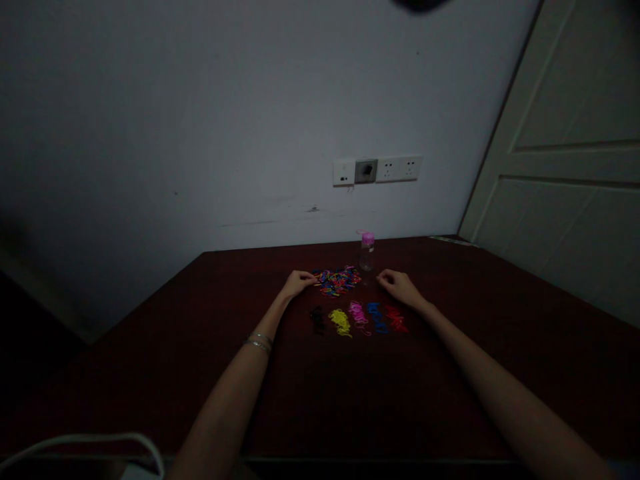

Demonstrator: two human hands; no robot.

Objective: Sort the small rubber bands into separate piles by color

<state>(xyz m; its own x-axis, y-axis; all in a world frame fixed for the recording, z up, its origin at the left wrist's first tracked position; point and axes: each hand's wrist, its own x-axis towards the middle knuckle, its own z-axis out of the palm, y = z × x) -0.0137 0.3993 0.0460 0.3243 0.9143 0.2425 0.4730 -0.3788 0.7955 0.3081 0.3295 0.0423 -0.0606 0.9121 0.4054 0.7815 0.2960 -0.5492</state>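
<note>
A mixed heap of small, bright-coloured pieces [339, 281], which look like little elastic bands, lies on the dark red table. My left hand [299, 283] rests at the heap's left edge, thumb and fingertips pinched together there; what they hold is too small to make out. To the right of the heap, my right hand [397, 285] is curled with its fingertips closed, and I cannot make out anything in them. Nearer me lie sorted piles in a row: black [317, 320], yellow [341, 323], pink [359, 317], blue [377, 319] and red [397, 319].
A clear bottle with a pink lid [367, 250] stands behind the heap, near my right hand. The table [370, 400] meets a pale wall carrying sockets and a switch [377, 171]. A panelled door [565, 167] is on the right. A white cable [90, 437] loops at lower left.
</note>
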